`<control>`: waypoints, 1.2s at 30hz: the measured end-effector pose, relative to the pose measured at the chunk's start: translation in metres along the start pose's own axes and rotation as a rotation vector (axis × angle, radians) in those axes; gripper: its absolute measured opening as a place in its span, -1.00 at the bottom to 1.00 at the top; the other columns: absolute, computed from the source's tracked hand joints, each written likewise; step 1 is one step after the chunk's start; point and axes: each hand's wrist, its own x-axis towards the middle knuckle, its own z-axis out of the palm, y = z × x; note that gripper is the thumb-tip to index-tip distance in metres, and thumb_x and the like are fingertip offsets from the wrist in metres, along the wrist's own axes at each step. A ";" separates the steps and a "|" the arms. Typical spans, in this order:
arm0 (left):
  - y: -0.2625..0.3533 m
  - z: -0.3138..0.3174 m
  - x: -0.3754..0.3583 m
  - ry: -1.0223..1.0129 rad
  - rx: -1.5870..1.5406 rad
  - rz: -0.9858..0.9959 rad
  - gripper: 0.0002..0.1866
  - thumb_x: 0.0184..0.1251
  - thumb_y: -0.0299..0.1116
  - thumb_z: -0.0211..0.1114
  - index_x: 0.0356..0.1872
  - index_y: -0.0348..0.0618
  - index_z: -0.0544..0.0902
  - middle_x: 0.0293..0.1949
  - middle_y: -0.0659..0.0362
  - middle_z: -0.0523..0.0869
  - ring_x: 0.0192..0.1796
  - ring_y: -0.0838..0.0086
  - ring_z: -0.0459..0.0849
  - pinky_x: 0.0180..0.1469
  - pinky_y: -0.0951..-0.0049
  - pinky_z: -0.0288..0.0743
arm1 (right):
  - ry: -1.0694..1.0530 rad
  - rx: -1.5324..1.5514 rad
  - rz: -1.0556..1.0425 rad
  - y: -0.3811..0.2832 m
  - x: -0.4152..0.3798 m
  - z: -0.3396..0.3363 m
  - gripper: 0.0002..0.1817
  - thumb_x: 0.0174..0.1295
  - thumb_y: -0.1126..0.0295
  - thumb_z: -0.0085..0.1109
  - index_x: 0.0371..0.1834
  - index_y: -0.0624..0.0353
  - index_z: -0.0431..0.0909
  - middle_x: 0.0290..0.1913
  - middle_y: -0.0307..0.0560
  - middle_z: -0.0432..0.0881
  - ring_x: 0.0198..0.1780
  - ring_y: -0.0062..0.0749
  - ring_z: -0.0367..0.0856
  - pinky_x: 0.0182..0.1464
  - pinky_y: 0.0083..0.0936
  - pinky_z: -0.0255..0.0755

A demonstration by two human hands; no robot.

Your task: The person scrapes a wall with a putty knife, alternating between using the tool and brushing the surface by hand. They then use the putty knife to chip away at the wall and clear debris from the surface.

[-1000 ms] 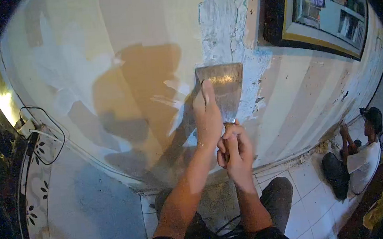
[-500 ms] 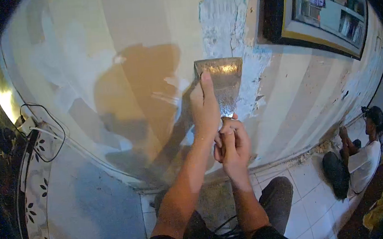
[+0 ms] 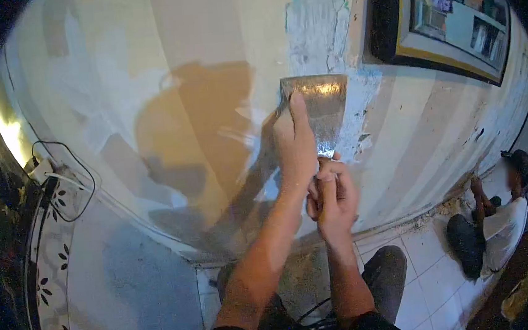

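A broad metal scraper (image 3: 328,107) stands upright before the wall, its wide edge uppermost. My left hand (image 3: 294,134) grips the left side of the blade, thumb lying up along its face. Lower down, my right hand (image 3: 335,190) is wrapped around the scraper's handle, which its fingers mostly hide. Behind and above the blade, a rough whitish patch (image 3: 318,27) shows where the wall's coating has come off, edged with green bits at the top.
The striped wall (image 3: 203,21) carries a framed picture (image 3: 460,22) at upper right. At left, a cable (image 3: 85,173) loops from a white socket (image 3: 42,170). A person (image 3: 504,227) crouches by the wall at right, on white floor tiles (image 3: 423,252).
The whole view has shifted, moving wall and hands rightward in the picture. Against the wall, the scraper sits slightly higher. Both hands keep their grip.
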 end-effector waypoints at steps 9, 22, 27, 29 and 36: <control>0.043 0.012 0.033 -0.050 -0.056 0.081 -0.43 0.48 -0.02 -0.16 -0.53 -0.38 0.43 -0.64 0.04 0.42 -0.54 0.35 0.31 -0.41 0.25 0.29 | 0.002 0.067 -0.135 -0.036 0.032 0.024 -0.85 0.45 0.31 -0.18 -0.23 0.11 0.33 -0.60 -0.31 0.25 -0.72 -0.78 0.10 -0.75 -0.77 -0.02; 0.003 0.003 -0.006 -0.059 0.012 -0.060 -0.40 0.47 0.02 -0.16 -0.43 -0.43 0.50 -0.57 -0.01 0.53 -0.48 0.31 0.45 -0.32 0.26 0.34 | 0.007 0.006 0.046 -0.012 -0.007 -0.007 -0.85 0.45 0.31 -0.20 -0.21 0.10 0.34 -0.58 -0.31 0.25 -0.70 -0.78 0.11 -0.78 -0.76 -0.06; 0.004 0.012 -0.001 -0.023 -0.107 -0.077 -0.41 0.47 0.01 -0.15 -0.45 -0.42 0.50 -0.58 0.00 0.53 -0.48 0.32 0.44 -0.32 0.26 0.34 | 0.000 0.000 0.090 -0.023 0.007 -0.008 -0.87 0.45 0.34 -0.21 -0.25 0.10 0.31 -0.54 -0.29 0.24 -0.65 -0.77 0.13 -0.77 -0.79 -0.02; 0.006 0.010 -0.004 -0.038 -0.151 -0.154 -0.41 0.47 0.01 -0.14 -0.47 -0.41 0.49 -0.59 0.02 0.51 -0.49 0.33 0.43 -0.33 0.26 0.34 | -0.009 -0.002 0.060 -0.013 0.002 -0.005 -0.87 0.45 0.35 -0.21 -0.25 0.10 0.32 -0.54 -0.30 0.24 -0.65 -0.77 0.12 -0.77 -0.79 -0.03; 0.026 0.014 0.020 -0.033 0.041 -0.012 -0.41 0.44 0.06 -0.10 -0.43 -0.36 0.56 -0.53 0.12 0.60 -0.42 0.45 0.53 -0.29 0.38 0.40 | 0.079 0.036 -0.030 -0.026 0.021 0.012 -0.85 0.45 0.33 -0.20 -0.26 0.10 0.32 -0.61 -0.34 0.24 -0.74 -0.76 0.06 -0.77 -0.75 -0.05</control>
